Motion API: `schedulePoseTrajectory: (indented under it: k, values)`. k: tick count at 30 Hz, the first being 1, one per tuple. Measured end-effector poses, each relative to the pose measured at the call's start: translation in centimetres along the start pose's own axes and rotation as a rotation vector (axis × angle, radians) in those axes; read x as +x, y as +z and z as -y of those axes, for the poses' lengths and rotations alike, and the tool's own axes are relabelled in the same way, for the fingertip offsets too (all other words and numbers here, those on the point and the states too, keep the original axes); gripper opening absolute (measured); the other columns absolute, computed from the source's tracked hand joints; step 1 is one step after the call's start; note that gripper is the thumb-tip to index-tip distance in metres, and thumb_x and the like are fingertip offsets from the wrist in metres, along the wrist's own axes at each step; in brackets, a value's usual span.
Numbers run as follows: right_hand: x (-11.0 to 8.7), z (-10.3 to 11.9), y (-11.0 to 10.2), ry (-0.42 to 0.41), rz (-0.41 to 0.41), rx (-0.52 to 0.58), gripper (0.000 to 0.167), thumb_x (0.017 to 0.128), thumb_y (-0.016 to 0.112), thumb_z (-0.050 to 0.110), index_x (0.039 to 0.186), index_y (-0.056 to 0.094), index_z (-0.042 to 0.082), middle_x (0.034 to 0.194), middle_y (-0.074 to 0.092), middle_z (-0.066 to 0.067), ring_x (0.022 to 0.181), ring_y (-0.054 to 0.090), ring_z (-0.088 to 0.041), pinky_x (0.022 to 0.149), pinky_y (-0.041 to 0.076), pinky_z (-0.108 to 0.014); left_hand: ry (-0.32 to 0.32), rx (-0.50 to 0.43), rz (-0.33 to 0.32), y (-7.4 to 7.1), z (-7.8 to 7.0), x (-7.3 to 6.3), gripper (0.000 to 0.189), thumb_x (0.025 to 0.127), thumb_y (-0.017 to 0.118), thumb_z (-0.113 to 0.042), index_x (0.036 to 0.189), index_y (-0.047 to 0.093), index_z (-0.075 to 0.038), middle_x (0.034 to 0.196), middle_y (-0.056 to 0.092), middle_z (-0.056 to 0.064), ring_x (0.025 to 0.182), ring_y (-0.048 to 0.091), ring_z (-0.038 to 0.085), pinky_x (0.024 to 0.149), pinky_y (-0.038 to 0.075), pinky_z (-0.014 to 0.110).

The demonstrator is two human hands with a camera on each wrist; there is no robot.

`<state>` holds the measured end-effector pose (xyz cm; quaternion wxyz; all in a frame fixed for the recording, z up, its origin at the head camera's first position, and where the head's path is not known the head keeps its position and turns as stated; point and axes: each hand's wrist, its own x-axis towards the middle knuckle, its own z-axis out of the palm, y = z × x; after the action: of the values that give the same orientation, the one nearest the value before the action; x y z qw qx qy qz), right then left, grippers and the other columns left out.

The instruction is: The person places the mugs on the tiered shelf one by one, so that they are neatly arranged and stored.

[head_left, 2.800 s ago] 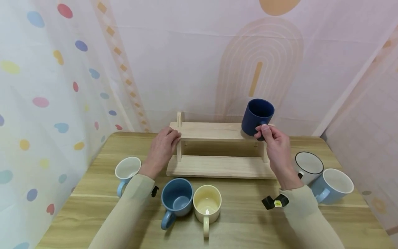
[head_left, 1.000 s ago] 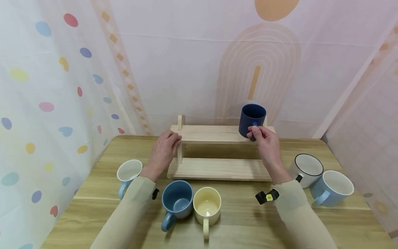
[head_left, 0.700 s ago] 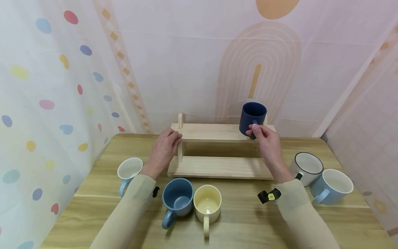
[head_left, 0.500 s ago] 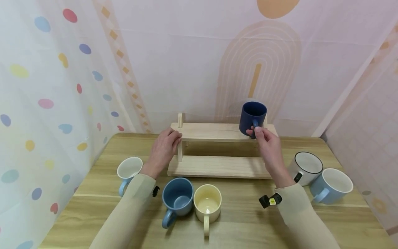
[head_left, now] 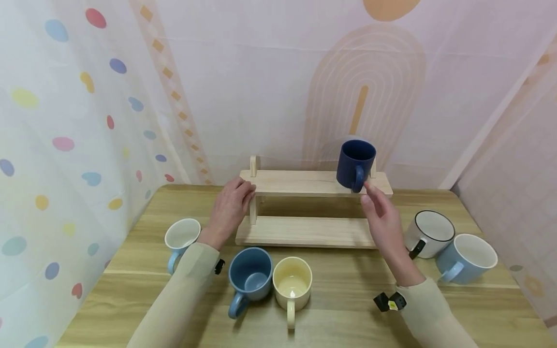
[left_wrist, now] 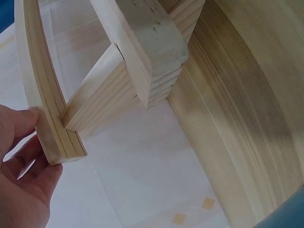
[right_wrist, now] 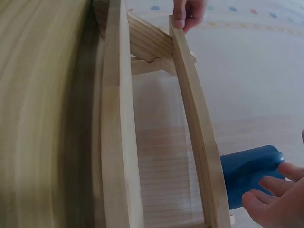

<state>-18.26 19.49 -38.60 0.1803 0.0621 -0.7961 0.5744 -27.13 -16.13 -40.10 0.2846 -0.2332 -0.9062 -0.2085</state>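
Right grip (head_left: 385,220) released, curled round nothing, just beside the handle (head_left: 359,179) of the navy mug (head_left: 347,166); cannot tell about fingertip contact. With the left grip (head_left: 229,207), pinching the wooden shelf (head_left: 304,233) at the left end of its upper board (head_left: 296,181). On that board, near its right end, see the navy mug upright; count as placed, seemingly. Judge as early going: one mug up, five left on the bench (head_left: 348,314). Before the shelf's front edge, find a blue mug (head_left: 250,275) and a yellow mug (head_left: 292,285), side by side; toward the bench's left edge, a pale mug (head_left: 183,234); toward the right edge, a black-rimmed white mug (head_left: 428,246) next to a light-blue mug (head_left: 469,266).
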Motion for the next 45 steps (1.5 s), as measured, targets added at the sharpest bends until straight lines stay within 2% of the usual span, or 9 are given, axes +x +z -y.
schedulePoseTrajectory:
  k: [4, 11, 14, 19, 23, 26, 29, 37, 45]
  values:
    - [-1.3, 0.1, -0.3, -0.057, 0.027, 0.002, 0.048, 0.11, 0.053, 0.018, 0.152, 0.046, -0.002, 0.157, 0.047, -0.016, 0.139, 0.051, -0.035, 0.101, 0.041, -0.008, -0.007, 0.001, 0.003, -0.1, -0.2, -0.1, 0.006, 0.097, 0.072, -0.006, 0.102, 0.073, -0.003, 0.093, 0.06, 0.01, 0.085, 0.058, 0.032, 0.075, 0.051, 0.045]
    - [-3.9, 0.0, -0.8, -0.123, 0.071, -0.128, 0.043, 0.107, 0.058, 0.013, 0.148, 0.053, -0.002, 0.151, 0.054, -0.015, 0.138, 0.052, -0.036, 0.106, 0.039, -0.011, -0.009, 0.003, 0.014, -0.2, -0.7, -0.2, 0.008, 0.098, 0.071, -0.006, 0.105, 0.073, -0.003, 0.096, 0.062, 0.01, 0.087, 0.058, 0.031, 0.077, 0.052, 0.045]
    - [-5.0, 0.1, -0.9, -0.124, 0.088, -0.184, 0.042, 0.107, 0.059, 0.016, 0.148, 0.056, 0.004, 0.15, 0.057, -0.012, 0.136, 0.054, -0.036, 0.109, 0.045, -0.026, -0.015, 0.007, 0.018, -0.1, -0.8, -0.2, 0.008, 0.098, 0.071, -0.007, 0.105, 0.073, -0.003, 0.097, 0.062, 0.01, 0.088, 0.059, 0.031, 0.077, 0.052, 0.045]
    - [-6.8, 0.3, -1.1, -0.108, 0.123, -0.247, 0.039, 0.106, 0.06, 0.019, 0.145, 0.061, 0.014, 0.145, 0.061, -0.009, 0.123, 0.062, -0.044, 0.095, 0.053, -0.057, -0.017, 0.008, 0.021, 0.0, -0.9, -0.3, 0.008, 0.098, 0.071, -0.007, 0.105, 0.073, -0.003, 0.098, 0.062, 0.011, 0.088, 0.058, 0.03, 0.077, 0.052, 0.045]
    - [-8.0, 0.3, -1.1, -0.131, 0.171, -0.291, 0.037, 0.105, 0.062, 0.016, 0.142, 0.064, 0.017, 0.141, 0.065, -0.003, 0.122, 0.064, -0.036, 0.095, 0.054, -0.044, -0.013, 0.008, 0.02, -0.1, -0.9, -0.3, 0.007, 0.098, 0.071, -0.006, 0.104, 0.073, -0.003, 0.097, 0.062, 0.011, 0.088, 0.058, 0.031, 0.078, 0.052, 0.045]
    - [-8.7, 0.3, -1.0, -0.147, 0.213, -0.309, 0.036, 0.105, 0.061, 0.016, 0.141, 0.064, 0.018, 0.14, 0.066, 0.0, 0.125, 0.063, -0.028, 0.099, 0.05, -0.029, -0.011, 0.003, 0.02, -0.1, -0.9, -0.3, 0.007, 0.098, 0.071, -0.006, 0.104, 0.073, -0.002, 0.097, 0.062, 0.012, 0.088, 0.058, 0.032, 0.078, 0.052, 0.045]
    - [-9.3, 0.5, -0.9, -0.164, 0.247, -0.312, 0.035, 0.105, 0.061, 0.016, 0.14, 0.065, 0.017, 0.138, 0.067, 0.002, 0.128, 0.061, -0.023, 0.102, 0.045, -0.021, -0.007, 0.005, 0.019, -0.1, -0.9, -0.3, 0.008, 0.098, 0.071, -0.005, 0.105, 0.073, -0.002, 0.098, 0.062, 0.012, 0.089, 0.059, 0.032, 0.078, 0.053, 0.045]
    - [-10.7, 1.2, -0.4, -0.225, 0.341, -0.316, 0.035, 0.103, 0.063, 0.015, 0.138, 0.067, 0.018, 0.136, 0.068, 0.004, 0.124, 0.065, -0.021, 0.101, 0.053, -0.043, 0.002, 0.014, 0.025, -0.4, -0.9, -0.2, 0.01, 0.098, 0.071, -0.005, 0.106, 0.073, -0.001, 0.097, 0.062, 0.012, 0.088, 0.059, 0.032, 0.077, 0.053, 0.044]
    - [-11.7, 1.4, -0.1, -0.207, 0.501, -0.246, 0.031, 0.104, 0.063, 0.018, 0.134, 0.069, 0.02, 0.132, 0.07, 0.007, 0.123, 0.065, -0.019, 0.1, 0.054, -0.043, -0.007, 0.013, 0.04, -0.3, -1.0, -0.3, 0.011, 0.098, 0.071, -0.005, 0.108, 0.074, -0.001, 0.099, 0.062, 0.012, 0.089, 0.058, 0.031, 0.079, 0.053, 0.044]
